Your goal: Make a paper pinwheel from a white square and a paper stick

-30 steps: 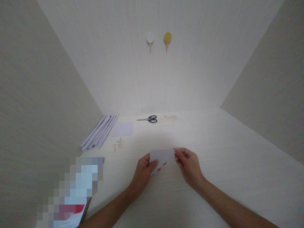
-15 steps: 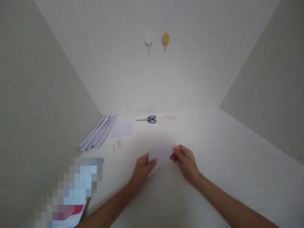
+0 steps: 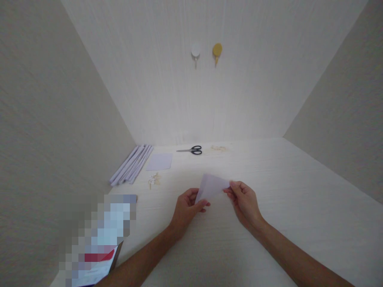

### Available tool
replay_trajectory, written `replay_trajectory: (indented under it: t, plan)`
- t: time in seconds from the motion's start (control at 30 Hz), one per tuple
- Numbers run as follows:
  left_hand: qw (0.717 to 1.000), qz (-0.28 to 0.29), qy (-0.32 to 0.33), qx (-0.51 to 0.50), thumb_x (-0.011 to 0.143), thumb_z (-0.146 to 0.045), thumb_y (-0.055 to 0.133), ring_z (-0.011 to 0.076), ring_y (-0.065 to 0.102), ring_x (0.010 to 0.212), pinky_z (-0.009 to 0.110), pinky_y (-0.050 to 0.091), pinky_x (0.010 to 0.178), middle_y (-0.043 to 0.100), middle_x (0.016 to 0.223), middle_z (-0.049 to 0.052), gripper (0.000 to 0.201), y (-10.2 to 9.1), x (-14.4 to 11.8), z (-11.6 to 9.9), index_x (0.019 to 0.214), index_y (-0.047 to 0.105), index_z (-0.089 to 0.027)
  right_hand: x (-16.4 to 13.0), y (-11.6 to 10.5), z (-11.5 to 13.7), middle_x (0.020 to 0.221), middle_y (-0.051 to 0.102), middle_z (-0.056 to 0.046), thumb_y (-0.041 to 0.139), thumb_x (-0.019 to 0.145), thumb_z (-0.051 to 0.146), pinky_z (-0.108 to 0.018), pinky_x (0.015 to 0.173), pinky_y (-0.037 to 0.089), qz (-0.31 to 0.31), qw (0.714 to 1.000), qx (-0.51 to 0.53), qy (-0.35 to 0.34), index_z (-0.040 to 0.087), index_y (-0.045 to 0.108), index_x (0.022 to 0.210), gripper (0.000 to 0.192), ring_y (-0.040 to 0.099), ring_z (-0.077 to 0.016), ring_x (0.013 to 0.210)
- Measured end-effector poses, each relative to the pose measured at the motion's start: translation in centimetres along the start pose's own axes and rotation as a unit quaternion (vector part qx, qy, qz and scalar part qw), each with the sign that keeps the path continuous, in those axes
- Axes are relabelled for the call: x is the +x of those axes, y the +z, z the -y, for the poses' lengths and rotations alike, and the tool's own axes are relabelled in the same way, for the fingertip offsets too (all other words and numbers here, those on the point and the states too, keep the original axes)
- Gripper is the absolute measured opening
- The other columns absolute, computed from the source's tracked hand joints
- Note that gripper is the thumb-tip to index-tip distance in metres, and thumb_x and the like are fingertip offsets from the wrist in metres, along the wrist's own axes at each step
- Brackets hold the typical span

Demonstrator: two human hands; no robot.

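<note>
A pale lilac piece of paper (image 3: 213, 187), folded into a roughly triangular shape, is held up between my two hands. My left hand (image 3: 190, 205) grips its lower left end, thumb in front and fingers behind. At the upper right, my right hand (image 3: 243, 197) pinches the paper's narrow corner between thumb and fingers. Left of the hands, a flat square of paper (image 3: 159, 162) lies on the tabletop, with a small pile of white and tan bits (image 3: 154, 180) just below it.
Several rolled paper tubes (image 3: 131, 165) lie at the left wall. Black-handled scissors (image 3: 191, 150) rest near the back wall, beside tan scraps (image 3: 219, 148). A white hook (image 3: 195, 52) and a yellow hook (image 3: 217, 50) are on that wall. A partly pixelated screen (image 3: 101, 239) stands at lower left.
The folded paper has turned in my hands, its upper edge now sloping down to the right. My left thumb has shifted to its lower corner. The whole view has moved slightly.
</note>
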State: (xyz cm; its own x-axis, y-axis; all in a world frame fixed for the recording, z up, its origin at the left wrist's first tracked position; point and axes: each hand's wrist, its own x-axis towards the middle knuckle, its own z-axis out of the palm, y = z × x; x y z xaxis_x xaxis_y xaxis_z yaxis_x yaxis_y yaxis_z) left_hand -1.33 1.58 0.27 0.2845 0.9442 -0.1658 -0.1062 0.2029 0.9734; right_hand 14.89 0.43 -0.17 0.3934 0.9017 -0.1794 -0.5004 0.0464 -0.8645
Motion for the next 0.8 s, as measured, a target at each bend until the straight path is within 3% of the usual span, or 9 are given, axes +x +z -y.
replay_trajectory:
  t: [0.13,0.27,0.37,0.57,0.7,0.8]
  plan:
    - [0.989,-0.100,0.013,-0.104,0.057,-0.024,0.070,0.0117,0.060,0.065,0.023,0.048,0.064,0.066,0.070,0.004,0.029,-0.5,0.7,0.2,0.081,0.060,-0.012,-0.2,0.0,-0.1,0.058,0.065,-0.001,0.074,0.055,0.029,-0.017,0.052,0.049,0.017,1.000,-0.019,0.014,0.014,0.059,0.060,0.022,0.063,-0.0105,0.058]
    - [0.965,-0.148,0.034,-0.213,0.053,-0.023,0.072,0.0092,0.058,0.063,0.022,0.045,0.066,0.061,0.063,0.001,0.022,-1.0,1.3,-0.1,0.069,0.060,-0.012,-0.6,-0.1,-0.1,0.065,0.068,-0.006,0.071,0.059,0.032,-0.020,0.054,0.050,0.087,0.989,-0.115,0.043,0.013,0.060,0.063,0.023,0.064,-0.0125,0.059]
    - [0.969,-0.136,0.048,-0.199,0.058,-0.027,0.069,0.0059,0.053,0.060,0.018,0.041,0.059,0.060,0.067,0.000,0.018,-1.2,1.5,-0.4,0.065,0.061,-0.013,-0.5,-0.3,0.0,0.061,0.068,-0.006,0.071,0.059,0.035,-0.020,0.050,0.048,0.141,0.975,-0.164,0.054,0.012,0.059,0.061,0.025,0.062,-0.0116,0.052]
    - [0.973,-0.111,0.049,-0.197,0.065,-0.030,0.065,0.0053,0.054,0.065,0.016,0.036,0.056,0.058,0.070,-0.002,0.034,-1.4,1.7,-0.3,0.097,0.060,-0.020,-0.3,-0.2,0.2,0.058,0.067,-0.005,0.071,0.058,0.036,-0.019,0.047,0.046,0.169,0.963,-0.198,0.068,0.012,0.057,0.059,0.027,0.059,-0.0100,0.047]
    - [0.972,-0.111,0.047,-0.200,0.067,-0.033,0.063,0.0053,0.054,0.064,0.016,0.035,0.056,0.060,0.071,-0.001,0.031,-1.5,1.8,-0.2,0.094,0.062,-0.019,-0.5,0.0,0.4,0.056,0.066,-0.004,0.071,0.057,0.037,-0.019,0.046,0.045,0.175,0.958,-0.216,0.072,0.013,0.056,0.058,0.028,0.059,-0.0100,0.046]
    - [0.969,-0.115,0.054,-0.213,0.068,-0.033,0.062,0.0049,0.052,0.062,0.017,0.036,0.058,0.058,0.065,-0.001,0.027,-1.6,1.9,-0.1,0.090,0.064,-0.018,-0.8,0.1,0.5,0.055,0.065,-0.003,0.070,0.057,0.036,-0.019,0.045,0.044,0.221,0.941,-0.239,0.093,0.013,0.053,0.058,0.028,0.059,-0.0100,0.046]
